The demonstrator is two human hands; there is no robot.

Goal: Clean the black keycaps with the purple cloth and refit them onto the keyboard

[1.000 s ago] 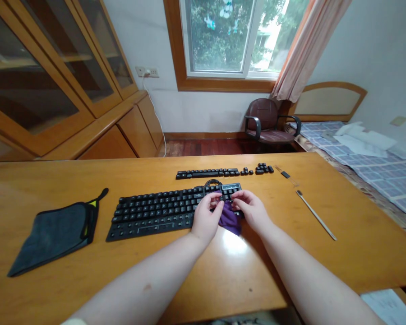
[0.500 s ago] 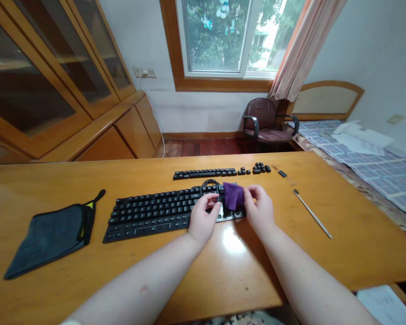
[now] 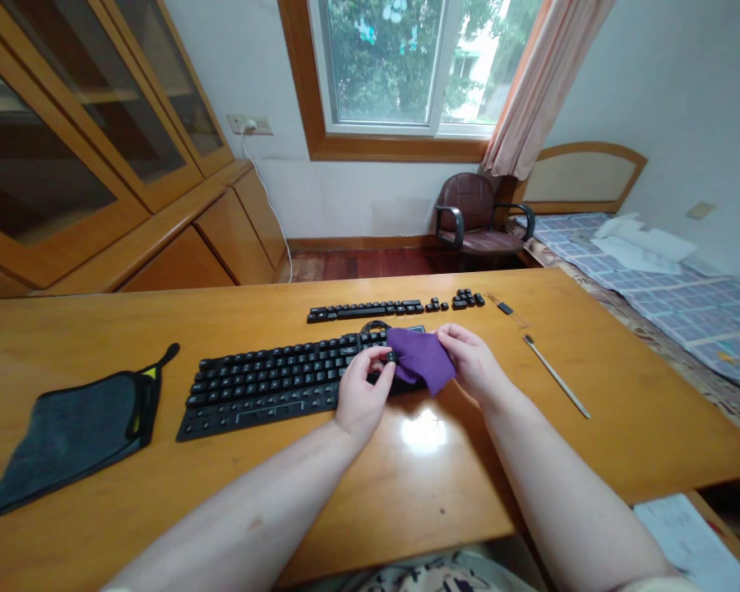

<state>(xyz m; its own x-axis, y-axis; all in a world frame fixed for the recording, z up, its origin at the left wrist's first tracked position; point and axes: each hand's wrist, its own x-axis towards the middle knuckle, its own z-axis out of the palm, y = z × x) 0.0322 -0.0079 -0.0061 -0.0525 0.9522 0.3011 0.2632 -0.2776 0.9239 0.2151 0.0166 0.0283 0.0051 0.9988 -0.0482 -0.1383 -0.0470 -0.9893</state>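
From the head view, you had lifted the purple cloth [image 3: 420, 358] off the near edge of the keyboard [image 3: 271, 383] within the last second; it had been bunched low between your hands, and at this moment it was spread out and raised over the keyboard's right end. I judge that you had stopped rubbing the keys there and were opening the cloth.

Your right hand [image 3: 474, 362] pinched the cloth's right edge, its fingers [image 3: 453, 335] closed on the fabric. Your left hand [image 3: 361, 393] rested on the keyboard's right part, its fingers [image 3: 379, 357] curled together around what looked like a small dark keycap by the cloth's left corner; I could not tell whether they also gripped the cloth. The loose keycaps [image 3: 395, 307] lay in a row further back on the table [image 3: 654, 411].
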